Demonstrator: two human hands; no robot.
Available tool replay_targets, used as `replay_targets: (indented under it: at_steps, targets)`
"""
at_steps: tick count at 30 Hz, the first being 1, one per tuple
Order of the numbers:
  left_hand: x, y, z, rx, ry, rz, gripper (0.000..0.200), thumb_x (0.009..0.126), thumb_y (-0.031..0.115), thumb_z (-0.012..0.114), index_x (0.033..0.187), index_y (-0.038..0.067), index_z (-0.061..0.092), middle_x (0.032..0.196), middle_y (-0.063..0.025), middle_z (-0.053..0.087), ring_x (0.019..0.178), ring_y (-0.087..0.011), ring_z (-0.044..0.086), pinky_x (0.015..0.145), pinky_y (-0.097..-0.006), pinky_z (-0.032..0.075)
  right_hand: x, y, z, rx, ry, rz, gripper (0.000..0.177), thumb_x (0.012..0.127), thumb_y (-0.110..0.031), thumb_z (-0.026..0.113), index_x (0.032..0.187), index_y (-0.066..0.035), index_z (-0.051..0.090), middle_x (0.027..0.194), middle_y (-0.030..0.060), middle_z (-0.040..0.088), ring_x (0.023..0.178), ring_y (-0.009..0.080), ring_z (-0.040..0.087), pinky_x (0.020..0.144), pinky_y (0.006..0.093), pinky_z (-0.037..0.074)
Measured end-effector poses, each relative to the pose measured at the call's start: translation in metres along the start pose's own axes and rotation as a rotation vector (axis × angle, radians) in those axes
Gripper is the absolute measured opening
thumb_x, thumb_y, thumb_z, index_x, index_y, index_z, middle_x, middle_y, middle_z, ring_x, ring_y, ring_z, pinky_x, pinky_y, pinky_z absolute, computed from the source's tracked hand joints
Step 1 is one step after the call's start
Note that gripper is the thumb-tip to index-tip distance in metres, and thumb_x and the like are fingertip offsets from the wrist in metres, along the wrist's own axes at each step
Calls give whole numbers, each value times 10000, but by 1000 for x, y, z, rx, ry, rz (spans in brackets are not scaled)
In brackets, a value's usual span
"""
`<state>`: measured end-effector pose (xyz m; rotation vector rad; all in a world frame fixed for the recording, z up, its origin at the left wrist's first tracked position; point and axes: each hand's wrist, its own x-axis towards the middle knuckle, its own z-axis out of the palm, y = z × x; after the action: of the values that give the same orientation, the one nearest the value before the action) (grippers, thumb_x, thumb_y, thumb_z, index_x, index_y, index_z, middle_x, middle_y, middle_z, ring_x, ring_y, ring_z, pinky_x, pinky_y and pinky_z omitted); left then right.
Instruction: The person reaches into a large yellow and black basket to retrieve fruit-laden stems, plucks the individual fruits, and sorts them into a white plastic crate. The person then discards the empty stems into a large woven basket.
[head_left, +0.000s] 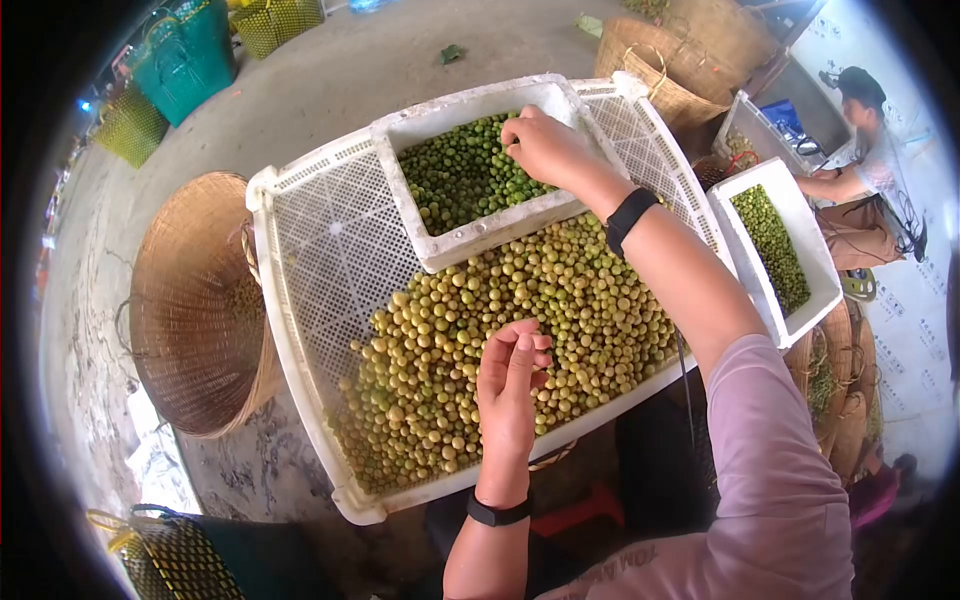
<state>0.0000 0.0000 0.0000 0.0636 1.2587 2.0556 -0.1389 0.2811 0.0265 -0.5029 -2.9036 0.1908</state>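
Note:
My right hand reaches over the far side of a white foam box. Its fingers are curled together just above small round dark-green fruits, and what they pinch, if anything, is hidden. My left hand hovers over a heap of yellow-green round fruits, its thumb against bent fingers; I cannot make out anything in them. The heap fills the near part of a white perforated plastic tray, and the foam box rests on the tray's far part.
A tall woven basket stands to the left, with some fruit inside. On the right, a second foam box holds green fruits, near a seated person. More woven baskets stand behind; teal bags sit at the far left.

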Motion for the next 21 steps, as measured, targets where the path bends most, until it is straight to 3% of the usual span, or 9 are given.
replay_targets:
  at_steps: [2, 5, 10, 12, 16, 21]
  targets:
    - [-1, 1, 0, 0, 5, 4, 255, 974, 293, 523, 1150, 119, 584, 960, 41, 622, 831, -34, 531, 715, -203, 404, 2, -2, 2, 147, 12, -172, 124, 838, -177, 586, 799, -107, 680, 878, 93, 676, 844, 300, 645, 770, 434, 512]
    - [1, -2, 6, -31, -3, 1, 256, 972, 301, 528, 1142, 120, 589, 956, 42, 621, 829, -34, 529, 715, -201, 401, -6, -9, -6, 99, -198, -91, 146, 825, -171, 593, 748, -81, 677, 797, 90, 671, 805, 305, 650, 748, 433, 517]
    - [-2, -1, 4, -19, -6, -4, 264, 969, 313, 534, 1139, 120, 592, 948, 44, 619, 829, -35, 528, 715, -202, 398, -7, -11, 10, -92, -175, -98, 126, 809, -187, 610, 753, -107, 691, 811, 113, 667, 798, 305, 651, 744, 436, 511]
    - [-1, 2, 3, -14, -7, 1, 267, 968, 316, 535, 1140, 119, 592, 946, 44, 619, 830, -35, 528, 716, -202, 397, -3, -14, 14, 131, -249, -68, 142, 799, -206, 616, 738, -101, 691, 786, 130, 658, 793, 302, 651, 736, 438, 508]
    - [1, 4, 2, -10, 2, 10, 262, 971, 307, 530, 1141, 117, 590, 941, 43, 619, 821, -35, 532, 703, -197, 405, 2, -15, 17, 28, -248, -45, 163, 787, -209, 618, 706, -78, 670, 767, 129, 657, 786, 296, 655, 719, 435, 507]
    - [1, 5, 0, -17, 9, 29, 255, 975, 298, 526, 1142, 115, 588, 944, 43, 619, 812, -30, 537, 692, -191, 417, -3, -10, 1, 393, -124, -44, 213, 819, -196, 598, 681, -34, 611, 671, 109, 611, 623, 241, 591, 619, 361, 472]
